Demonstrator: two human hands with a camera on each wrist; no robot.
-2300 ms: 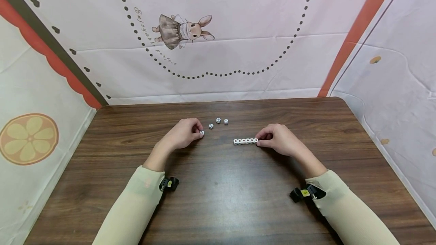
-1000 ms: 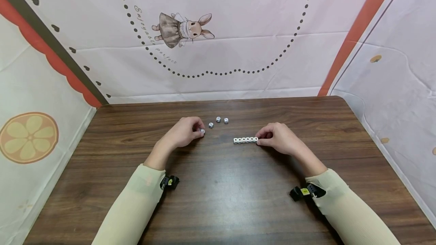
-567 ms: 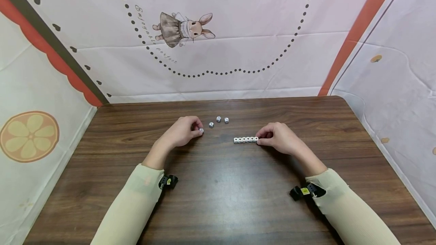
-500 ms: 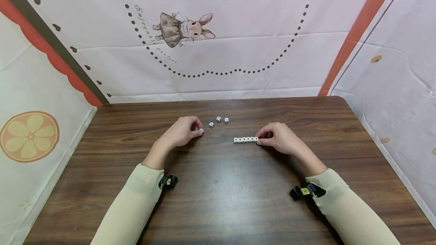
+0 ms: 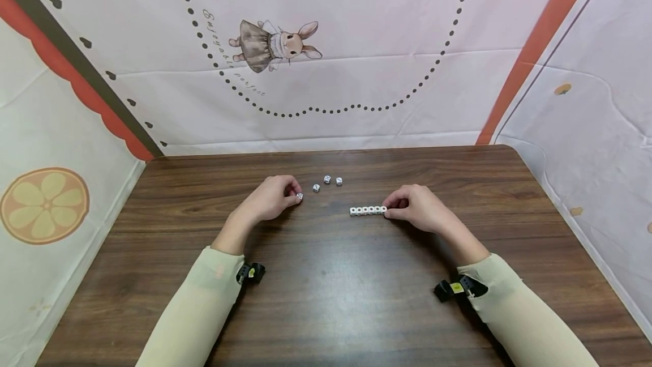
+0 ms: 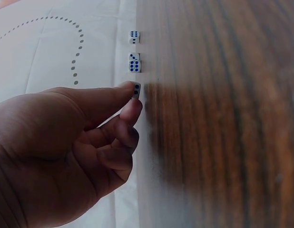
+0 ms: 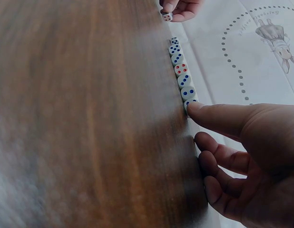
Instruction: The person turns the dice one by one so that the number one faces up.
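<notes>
My left hand [image 5: 271, 198] pinches a small white die [image 5: 299, 196] between thumb and fingertips, left of the table's middle. Blue pips show on that die [image 6: 136, 90] in the left wrist view; its face [image 7: 167, 17] in the right wrist view has red ones. A straight row of several white dice [image 5: 365, 210] stands near the middle, one-pip faces up. At the row's right end, my right hand [image 5: 419, 208] holds the last die with thumb and index finger; the thumb covers part of that end die [image 7: 190, 103] in the right wrist view.
Three loose dice lie beyond the hands: one die [image 5: 316, 188] nearest the left hand, another die [image 5: 327, 179] farther back, and a third die [image 5: 339, 181] to its right. The brown wooden table [image 5: 326, 293] meets a printed cloth [image 5: 367, 84] at its back edge.
The die in my left fingers has turned and shows a different face upward. That hand has shifted slightly left. The right hand and the row have stayed in place.
</notes>
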